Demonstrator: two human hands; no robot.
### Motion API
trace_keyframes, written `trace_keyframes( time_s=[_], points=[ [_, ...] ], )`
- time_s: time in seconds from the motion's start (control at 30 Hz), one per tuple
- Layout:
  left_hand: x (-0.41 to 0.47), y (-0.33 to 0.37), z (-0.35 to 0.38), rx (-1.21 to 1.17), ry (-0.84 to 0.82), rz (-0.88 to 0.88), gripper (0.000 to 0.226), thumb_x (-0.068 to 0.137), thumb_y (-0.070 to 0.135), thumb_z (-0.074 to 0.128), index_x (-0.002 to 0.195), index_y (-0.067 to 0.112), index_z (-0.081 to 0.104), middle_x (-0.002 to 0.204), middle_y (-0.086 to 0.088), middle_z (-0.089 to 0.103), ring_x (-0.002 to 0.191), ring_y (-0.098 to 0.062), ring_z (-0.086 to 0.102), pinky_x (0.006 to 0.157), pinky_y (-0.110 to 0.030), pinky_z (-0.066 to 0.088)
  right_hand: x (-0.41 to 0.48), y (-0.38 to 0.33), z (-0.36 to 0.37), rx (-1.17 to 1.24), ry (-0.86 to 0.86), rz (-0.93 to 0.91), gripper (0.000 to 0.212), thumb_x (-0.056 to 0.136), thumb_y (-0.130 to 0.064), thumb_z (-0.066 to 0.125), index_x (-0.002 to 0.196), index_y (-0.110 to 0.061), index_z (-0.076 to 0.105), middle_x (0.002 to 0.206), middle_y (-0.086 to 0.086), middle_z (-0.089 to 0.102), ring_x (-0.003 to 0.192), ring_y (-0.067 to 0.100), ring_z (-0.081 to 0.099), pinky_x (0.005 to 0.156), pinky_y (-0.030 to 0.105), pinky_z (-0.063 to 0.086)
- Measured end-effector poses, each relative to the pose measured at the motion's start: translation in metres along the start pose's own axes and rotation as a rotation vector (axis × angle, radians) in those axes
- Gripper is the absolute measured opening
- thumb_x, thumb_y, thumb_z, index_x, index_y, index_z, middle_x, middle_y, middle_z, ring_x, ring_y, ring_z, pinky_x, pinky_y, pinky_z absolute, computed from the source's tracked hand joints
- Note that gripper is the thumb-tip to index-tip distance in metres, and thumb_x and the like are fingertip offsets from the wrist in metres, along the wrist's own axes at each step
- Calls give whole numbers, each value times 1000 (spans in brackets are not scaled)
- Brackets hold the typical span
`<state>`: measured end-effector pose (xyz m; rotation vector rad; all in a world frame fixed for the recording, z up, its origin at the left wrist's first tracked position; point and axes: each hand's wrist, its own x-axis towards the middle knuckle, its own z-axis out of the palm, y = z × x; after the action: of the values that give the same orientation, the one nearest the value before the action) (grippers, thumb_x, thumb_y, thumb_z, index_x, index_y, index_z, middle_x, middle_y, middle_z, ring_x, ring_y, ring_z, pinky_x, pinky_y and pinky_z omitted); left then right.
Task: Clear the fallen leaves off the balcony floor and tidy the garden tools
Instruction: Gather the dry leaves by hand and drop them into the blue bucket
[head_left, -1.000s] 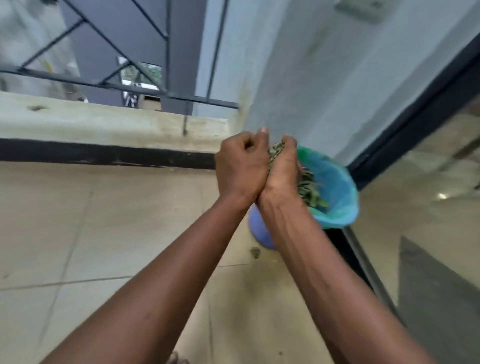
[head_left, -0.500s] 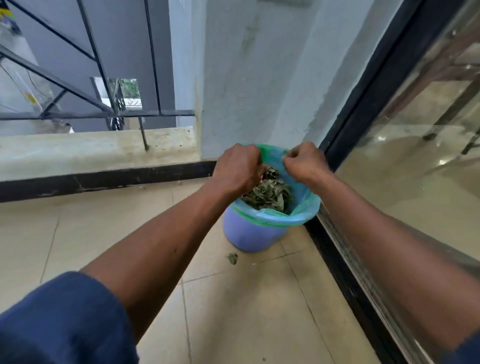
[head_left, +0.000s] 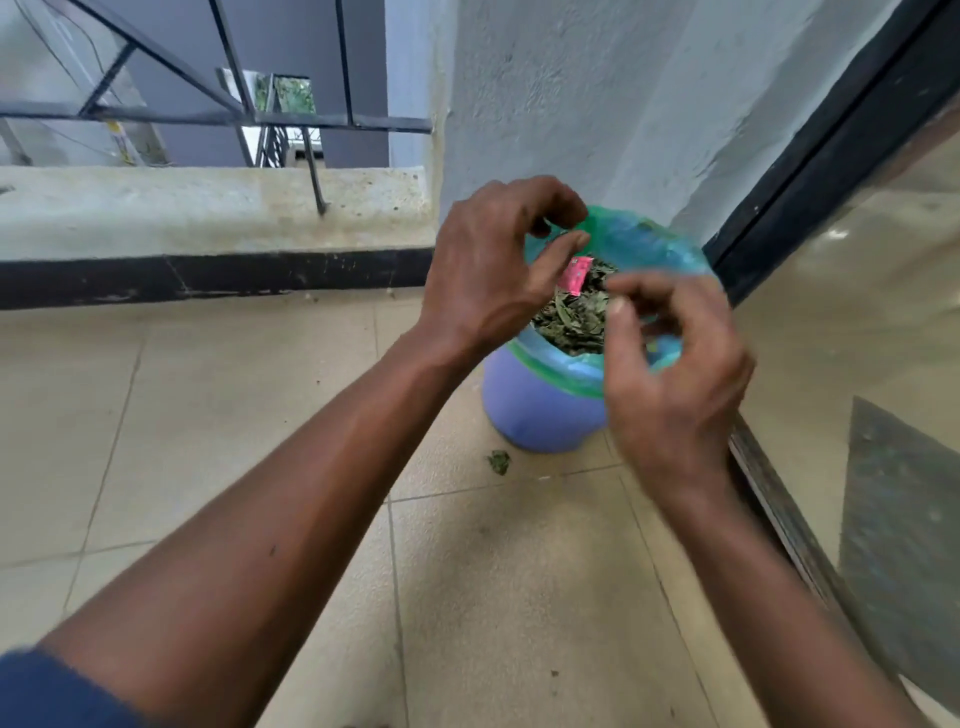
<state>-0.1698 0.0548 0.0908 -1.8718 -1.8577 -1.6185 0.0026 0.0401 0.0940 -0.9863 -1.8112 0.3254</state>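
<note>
While I've got the head view up, the closest thing is a bit of blue sleeve (head_left: 41, 691) at bottom left, with both bare forearms reaching out over the tiled balcony floor (head_left: 208, 415). One loose leaf (head_left: 498, 461) lies on the tiles just in front of the bin, not touching it.

The right hand (head_left: 675, 384) hangs over the near right edge of the bin and is motion-blurred. Its fingers are curled in toward the thumb, and I honestly can't tell if they're pinching anything. The left hand (head_left: 488, 275) is a little further out, over the bin's left rim. Its fingers (head_left: 561, 205) are loosely hooked with a clear gap to the thumb, and I can't see anything in them.

The purple bin (head_left: 540, 410) stands on the floor in the corner, right beside the glass door (head_left: 857, 312). A green-blue liner bag (head_left: 649, 244) is folded over its rim. The fallen leaves (head_left: 571, 317) are piled inside – nearly up to the top – with a small pink scrap (head_left: 573, 275) lying on them.

Behind that is the pale plastered wall (head_left: 571, 104). To the left runs the concrete ledge (head_left: 208, 208), with the dark metal railing (head_left: 208, 117) above it.
</note>
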Motion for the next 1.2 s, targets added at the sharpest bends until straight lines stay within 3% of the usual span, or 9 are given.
trace_keyframes(
  time_s=[0.17, 0.27, 0.33, 0.43, 0.53, 0.67, 0.87, 1.03, 1.2],
  points=[
    [-71, -14, -20, -257, 198, -332, 8, 89, 17, 80, 93, 12, 76, 83, 7, 74, 72, -8, 65, 68, -25, 53, -115, 30, 33, 76, -232, 144, 18, 92, -4, 66, 104, -15, 73, 101, -4, 66, 95, 7, 64, 84, 32, 54],
    [-118, -34, -31, -454, 278, -591, 7, 90, 11, 80, 94, 8, 75, 79, -1, 73, 68, -15, 65, 69, -34, 56, -151, 63, 58, -92, -529, 219, 39, 95, -23, 58, 133, -15, 63, 135, 0, 59, 127, 18, 56, 107, 39, 46],
    [-146, -48, -36, -438, 286, -709, 6, 92, 12, 78, 96, 9, 74, 81, -5, 73, 69, -18, 65, 71, -40, 58, -166, 78, 73, -277, -745, 319, 64, 102, -40, 50, 158, -12, 34, 164, 7, 32, 152, 23, 27, 125, 38, 23],
    [-186, -68, -48, -329, 300, -847, 2, 93, 17, 76, 94, 19, 75, 82, 2, 74, 74, -17, 67, 75, -40, 58, -184, 83, 103, -477, -893, 312, 88, 100, -65, 23, 164, -8, 2, 172, 13, -2, 159, 25, -6, 129, 42, -3],
    [-218, -83, -68, -141, 350, -949, 7, 94, 23, 73, 91, 28, 73, 85, 11, 74, 79, -9, 67, 73, -31, 53, -199, 66, 134, -487, -942, 174, 93, 94, -68, 6, 163, -7, -6, 171, 12, -16, 156, 22, -23, 126, 48, -12],
    [-271, -106, -114, 243, 370, -936, 8, 98, 27, 65, 102, 33, 70, 104, 16, 68, 102, -8, 63, 91, -40, 52, -216, 19, 184, -372, -1082, -128, 89, 100, -66, 13, 162, -7, -9, 169, 11, -22, 154, 20, -28, 125, 53, -14],
    [-354, -132, -202, 695, 308, -1039, 27, 100, 31, 62, 127, 26, 63, 141, 2, 51, 134, -22, 46, 107, -47, 34, -234, -51, 249, -127, -1312, -752, 87, 103, -65, 22, 164, -10, -8, 170, 7, -20, 155, 19, -26, 126, 56, -3],
    [-419, -136, -277, 914, 361, -1269, 38, 102, 42, 53, 134, 21, 57, 150, -5, 43, 143, -27, 38, 113, -55, 31, -259, -99, 292, -324, -1236, -408, 92, 100, -70, 12, 160, -6, -16, 166, 17, -28, 152, 31, -33, 122, 62, -12],
    [-451, -138, -311, 1058, 437, -1372, 50, 100, 48, 45, 140, 18, 50, 154, -9, 40, 149, -29, 32, 117, -57, 27, -297, -169, 336, -161, -1343, -669, 96, 98, -73, 10, 161, -5, -15, 167, 18, -25, 153, 31, -31, 122, 61, -14]
  ],
)
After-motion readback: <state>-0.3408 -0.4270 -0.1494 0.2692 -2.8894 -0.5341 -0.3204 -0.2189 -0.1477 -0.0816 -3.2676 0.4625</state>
